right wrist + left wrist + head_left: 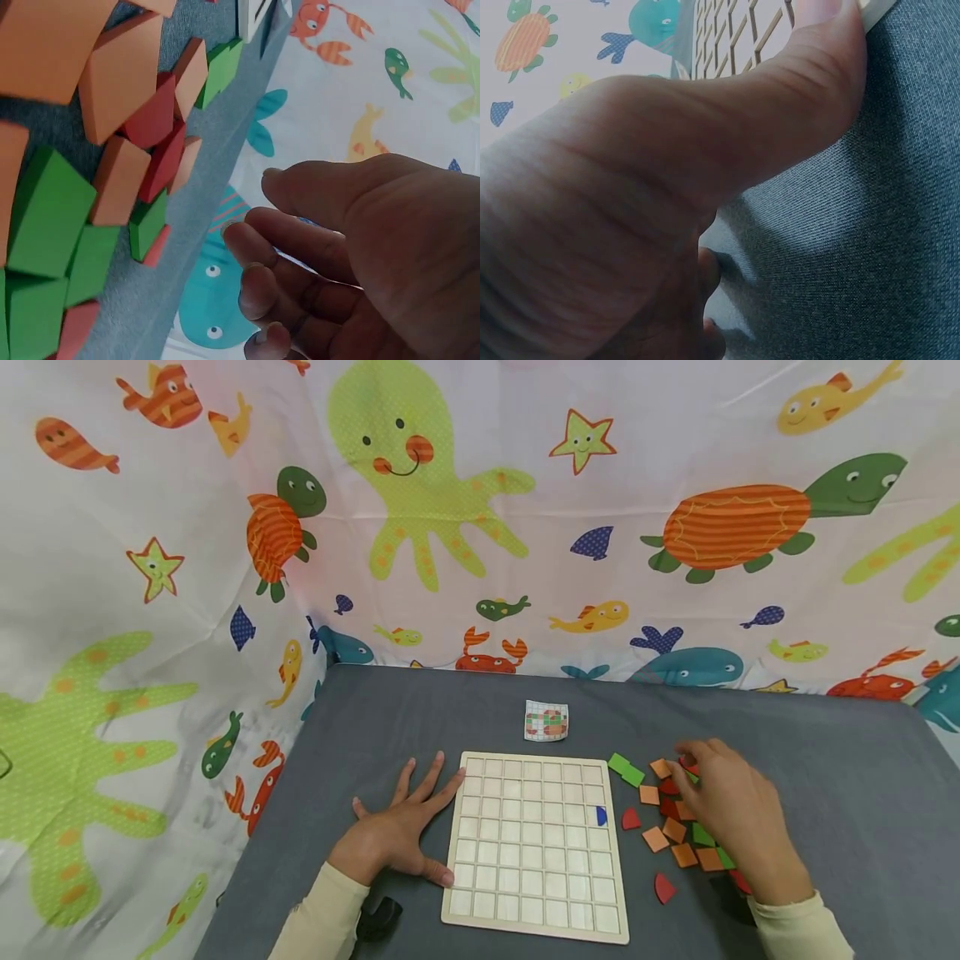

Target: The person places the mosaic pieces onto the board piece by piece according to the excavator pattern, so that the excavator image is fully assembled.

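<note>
My left hand (397, 835) lies with fingers spread at the left side of a pale wooden grid board (532, 837). Its thumb (810, 82) touches the board's edge in the left wrist view. A small blue rounded piece (602, 816) sits in a cell near the board's right side. Above a scatter of tiles hovers my right hand (738, 814), fingers loosely bent. In the right wrist view nothing shows between its thumb and fingers. Around it are orange squares (656, 839), green tiles (51, 212) and red rounded-edge pieces (664, 888); some are hidden under the hand.
A small printed card (546, 722) with a coloured grid pattern lies behind the board. Grey cloth (427, 710) covers the table. A sea-animal curtain (480, 543) hangs behind and to the left. Near my left wrist is a dark curved object (380, 920).
</note>
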`<state>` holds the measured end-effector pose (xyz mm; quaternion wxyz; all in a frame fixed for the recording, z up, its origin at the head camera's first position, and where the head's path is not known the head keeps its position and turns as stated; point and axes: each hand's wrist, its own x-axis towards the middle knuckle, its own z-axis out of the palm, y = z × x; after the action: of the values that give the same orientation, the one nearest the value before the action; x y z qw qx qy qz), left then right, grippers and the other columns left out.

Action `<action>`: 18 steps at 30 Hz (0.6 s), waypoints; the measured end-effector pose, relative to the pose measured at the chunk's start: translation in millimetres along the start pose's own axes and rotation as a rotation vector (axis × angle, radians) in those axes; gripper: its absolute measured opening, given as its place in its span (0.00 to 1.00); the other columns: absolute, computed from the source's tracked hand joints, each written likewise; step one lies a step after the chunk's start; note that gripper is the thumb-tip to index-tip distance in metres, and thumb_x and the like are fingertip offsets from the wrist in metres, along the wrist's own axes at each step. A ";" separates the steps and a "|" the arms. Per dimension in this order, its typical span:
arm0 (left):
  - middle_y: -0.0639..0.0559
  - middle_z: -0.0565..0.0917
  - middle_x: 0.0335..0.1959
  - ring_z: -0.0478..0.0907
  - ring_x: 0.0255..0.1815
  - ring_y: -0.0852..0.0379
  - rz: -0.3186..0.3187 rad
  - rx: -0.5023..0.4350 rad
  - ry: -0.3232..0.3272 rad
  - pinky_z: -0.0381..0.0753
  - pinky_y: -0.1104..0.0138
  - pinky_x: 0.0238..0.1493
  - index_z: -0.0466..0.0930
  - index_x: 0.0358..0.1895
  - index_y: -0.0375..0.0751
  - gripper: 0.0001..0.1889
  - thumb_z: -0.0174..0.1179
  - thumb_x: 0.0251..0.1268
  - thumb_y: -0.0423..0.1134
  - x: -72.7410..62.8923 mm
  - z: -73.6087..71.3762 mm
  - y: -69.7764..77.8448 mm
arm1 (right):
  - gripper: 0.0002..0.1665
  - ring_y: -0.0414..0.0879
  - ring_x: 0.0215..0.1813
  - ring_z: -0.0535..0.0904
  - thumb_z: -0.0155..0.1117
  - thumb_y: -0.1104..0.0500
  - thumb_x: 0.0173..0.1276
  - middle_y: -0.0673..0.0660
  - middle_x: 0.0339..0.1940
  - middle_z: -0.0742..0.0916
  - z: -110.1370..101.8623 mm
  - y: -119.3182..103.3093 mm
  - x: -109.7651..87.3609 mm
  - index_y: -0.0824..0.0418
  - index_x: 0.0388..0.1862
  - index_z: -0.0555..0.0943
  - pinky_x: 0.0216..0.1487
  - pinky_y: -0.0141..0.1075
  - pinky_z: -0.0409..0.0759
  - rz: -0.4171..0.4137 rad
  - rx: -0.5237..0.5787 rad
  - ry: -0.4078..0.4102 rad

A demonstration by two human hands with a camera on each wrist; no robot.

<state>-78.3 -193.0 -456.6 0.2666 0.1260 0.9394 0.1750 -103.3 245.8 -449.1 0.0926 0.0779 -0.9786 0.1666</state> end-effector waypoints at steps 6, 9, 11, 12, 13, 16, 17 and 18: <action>0.62 0.33 0.89 0.25 0.88 0.41 0.002 -0.009 -0.004 0.33 0.08 0.55 0.42 0.87 0.74 0.73 0.84 0.36 0.69 -0.2 -0.3 -0.2 | 0.20 0.51 0.30 0.80 0.74 0.54 0.72 0.66 0.43 0.86 8.7 -2.0 5.0 0.69 0.54 0.88 0.22 0.45 0.81 0.035 -0.001 -0.096; 0.63 0.32 0.89 0.24 0.88 0.41 -0.002 -0.006 -0.008 0.33 0.09 0.55 0.42 0.87 0.75 0.73 0.84 0.36 0.70 0.0 0.2 -0.3 | 0.18 0.48 0.28 0.78 0.74 0.53 0.73 0.64 0.40 0.85 14.0 -2.8 6.8 0.67 0.51 0.89 0.21 0.44 0.78 0.038 -0.002 -0.118; 0.63 0.32 0.89 0.24 0.88 0.41 -0.003 -0.007 -0.010 0.33 0.09 0.56 0.42 0.87 0.76 0.73 0.84 0.36 0.69 0.3 0.5 -0.2 | 0.16 0.48 0.27 0.77 0.75 0.54 0.72 0.62 0.39 0.84 16.9 -2.7 7.0 0.66 0.49 0.89 0.21 0.45 0.78 0.040 0.001 -0.131; 0.63 0.32 0.89 0.24 0.88 0.41 -0.002 -0.008 -0.009 0.33 0.09 0.56 0.42 0.87 0.76 0.73 0.84 0.36 0.69 0.3 0.5 -0.1 | 0.15 0.47 0.26 0.76 0.75 0.55 0.72 0.62 0.38 0.84 18.4 -2.7 6.9 0.65 0.49 0.89 0.21 0.44 0.78 0.041 0.001 -0.134; 0.63 0.32 0.89 0.24 0.88 0.41 -0.002 -0.007 -0.010 0.32 0.09 0.56 0.42 0.87 0.76 0.73 0.84 0.36 0.69 0.4 0.6 -0.1 | 0.15 0.47 0.26 0.76 0.76 0.56 0.71 0.61 0.38 0.84 19.7 -2.5 6.6 0.65 0.48 0.89 0.21 0.44 0.78 0.041 0.002 -0.134; 0.63 0.32 0.89 0.24 0.88 0.41 0.000 -0.007 -0.007 0.32 0.09 0.56 0.42 0.87 0.75 0.73 0.84 0.36 0.69 0.7 0.8 -0.6 | 0.15 0.48 0.27 0.78 0.77 0.57 0.69 0.62 0.39 0.84 22.7 -2.4 7.0 0.65 0.49 0.89 0.21 0.45 0.79 0.045 0.007 -0.135; 0.63 0.32 0.89 0.24 0.88 0.41 0.000 -0.007 -0.006 0.32 0.09 0.56 0.42 0.87 0.75 0.73 0.84 0.36 0.69 0.7 0.8 -0.8 | 0.15 0.48 0.27 0.78 0.77 0.58 0.69 0.63 0.40 0.85 23.5 -2.4 7.5 0.65 0.50 0.88 0.21 0.45 0.79 0.044 0.008 -0.135; 0.63 0.32 0.89 0.24 0.88 0.41 0.000 -0.006 -0.005 0.32 0.09 0.56 0.42 0.87 0.75 0.73 0.84 0.36 0.69 0.7 0.7 -1.0 | 0.15 0.49 0.27 0.79 0.77 0.59 0.69 0.63 0.41 0.85 24.3 -2.6 7.9 0.65 0.50 0.88 0.22 0.45 0.80 0.043 0.008 -0.133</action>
<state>-78.6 -193.6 -457.9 0.2695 0.1258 0.9381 0.1774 -114.3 234.1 -469.2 0.0233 0.0681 -0.9833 0.1669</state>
